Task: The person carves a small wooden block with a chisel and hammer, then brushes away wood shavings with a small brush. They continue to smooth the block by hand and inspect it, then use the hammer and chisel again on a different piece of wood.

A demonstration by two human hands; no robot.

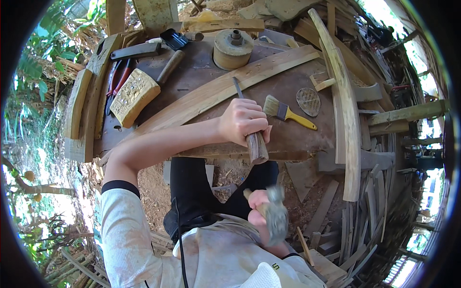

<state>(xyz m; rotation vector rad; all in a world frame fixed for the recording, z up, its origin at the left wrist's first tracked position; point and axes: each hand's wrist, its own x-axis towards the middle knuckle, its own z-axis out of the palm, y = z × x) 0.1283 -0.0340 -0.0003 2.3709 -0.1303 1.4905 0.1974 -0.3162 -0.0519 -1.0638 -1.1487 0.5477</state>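
Observation:
My left hand (246,122) is wrapped round the wooden handle of a chisel (258,149). Its narrow metal blade points away from me, and the tip lies against a long, curved wooden plank (201,98) set across the workbench. Closer to my body, over my lap, my right hand (258,207) grips a hammer (277,216) by its handle; the metal head is smeared by motion. Just right of my left hand, a flat paintbrush (300,118) with a yellow handle rests on the bench (288,141).
A blocky wooden mallet (135,98) and red-handled pliers (123,79) lie at the left. A round wooden cylinder (224,56) stands behind the plank. An oval textured piece (308,102) sits beyond the brush. Long curved timber (346,110) borders the right; offcuts (326,206) lie below.

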